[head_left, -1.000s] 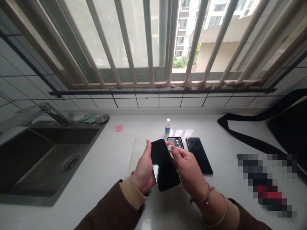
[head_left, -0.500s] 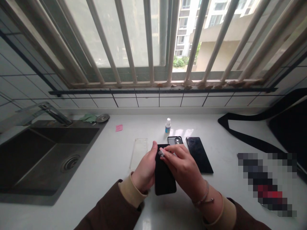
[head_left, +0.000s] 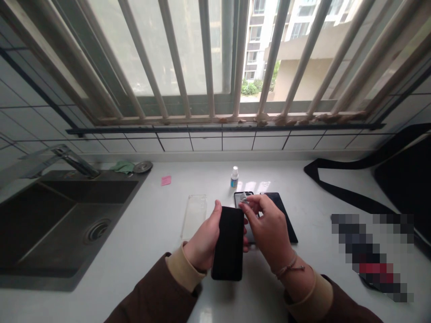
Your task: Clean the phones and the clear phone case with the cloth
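Small bottle (head_left: 234,178): stands upright, white-capped; contents indiscernible. Left hand (head_left: 202,240): fingers grip dark phone (head_left: 228,244). Right hand (head_left: 272,224): fingertips pinch pale wad (head_left: 244,197).

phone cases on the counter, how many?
2: a clear case left of the held phone, and a black-rimmed case partly hidden by the right hand.

window (head_left: 217,54) daylight | glare on counter (head_left: 289,179) | edges stretched, soft
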The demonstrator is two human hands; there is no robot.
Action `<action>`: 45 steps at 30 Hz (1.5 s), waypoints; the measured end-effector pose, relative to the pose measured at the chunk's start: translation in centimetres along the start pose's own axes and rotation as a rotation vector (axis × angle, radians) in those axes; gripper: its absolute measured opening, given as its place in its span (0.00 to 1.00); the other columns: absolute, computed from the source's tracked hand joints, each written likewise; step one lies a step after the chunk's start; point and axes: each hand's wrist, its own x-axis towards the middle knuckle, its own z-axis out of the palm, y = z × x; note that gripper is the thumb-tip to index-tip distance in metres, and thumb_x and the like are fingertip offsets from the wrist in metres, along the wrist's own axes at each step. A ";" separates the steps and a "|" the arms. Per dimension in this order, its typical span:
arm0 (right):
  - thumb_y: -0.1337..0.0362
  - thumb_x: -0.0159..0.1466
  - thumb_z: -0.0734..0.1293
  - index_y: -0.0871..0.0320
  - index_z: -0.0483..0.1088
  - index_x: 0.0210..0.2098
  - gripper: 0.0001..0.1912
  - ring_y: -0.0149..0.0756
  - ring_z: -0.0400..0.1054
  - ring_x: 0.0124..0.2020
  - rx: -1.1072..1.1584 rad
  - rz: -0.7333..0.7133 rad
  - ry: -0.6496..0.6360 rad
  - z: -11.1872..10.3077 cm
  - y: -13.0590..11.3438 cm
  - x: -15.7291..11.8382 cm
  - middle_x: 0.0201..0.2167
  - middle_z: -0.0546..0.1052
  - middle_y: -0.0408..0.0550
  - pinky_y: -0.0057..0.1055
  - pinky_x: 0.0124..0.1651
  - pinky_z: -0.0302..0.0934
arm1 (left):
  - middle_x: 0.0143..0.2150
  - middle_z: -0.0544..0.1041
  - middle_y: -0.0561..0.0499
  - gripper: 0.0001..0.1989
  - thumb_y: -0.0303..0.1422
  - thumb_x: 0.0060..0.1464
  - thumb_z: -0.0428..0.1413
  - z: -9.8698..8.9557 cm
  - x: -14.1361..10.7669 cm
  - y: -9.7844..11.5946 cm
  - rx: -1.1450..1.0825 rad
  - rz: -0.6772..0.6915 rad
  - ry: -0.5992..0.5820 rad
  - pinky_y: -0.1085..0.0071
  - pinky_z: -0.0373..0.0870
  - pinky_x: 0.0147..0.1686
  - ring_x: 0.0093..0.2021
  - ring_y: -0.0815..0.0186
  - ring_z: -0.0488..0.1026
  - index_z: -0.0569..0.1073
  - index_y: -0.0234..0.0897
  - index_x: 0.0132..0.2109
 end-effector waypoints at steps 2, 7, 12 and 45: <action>0.61 0.70 0.72 0.56 0.74 0.41 0.06 0.36 0.71 0.30 0.011 0.004 0.018 -0.2 -0.1 0.1 0.32 0.77 0.45 0.36 0.37 0.68 | 0.40 0.81 0.39 0.42 0.65 0.65 0.43 0.0 -0.1 0.2 -0.011 0.018 0.005 0.61 0.79 0.40 0.35 0.59 0.79 0.81 0.29 0.49; 0.64 0.75 0.66 0.55 0.79 0.47 0.08 0.39 0.74 0.38 0.055 -0.251 -0.124 0.3 -0.3 -0.6 0.39 0.79 0.50 0.38 0.43 0.71 | 0.34 0.81 0.39 0.41 0.66 0.64 0.43 -0.3 0.2 -0.5 0.024 -0.013 -0.011 0.61 0.78 0.37 0.31 0.58 0.79 0.80 0.31 0.49; 0.66 0.76 0.64 0.55 0.78 0.57 0.15 0.39 0.73 0.39 0.091 -0.413 -0.223 1.1 -0.6 -1.4 0.40 0.79 0.52 0.37 0.41 0.72 | 0.37 0.83 0.40 0.36 0.60 0.68 0.45 -0.1 0.5 -0.9 -0.096 0.015 -0.049 0.60 0.79 0.43 0.37 0.54 0.83 0.78 0.34 0.56; 0.42 0.69 0.70 0.58 0.76 0.40 0.23 0.32 0.65 0.30 0.850 0.472 -0.793 0.5 -1.7 -0.9 0.30 0.74 0.44 0.31 0.35 0.61 | 0.38 0.83 0.37 0.38 0.60 0.69 0.42 -1.9 -0.1 4.3 -0.177 0.319 0.323 0.56 0.82 0.43 0.37 0.54 0.83 0.79 0.28 0.50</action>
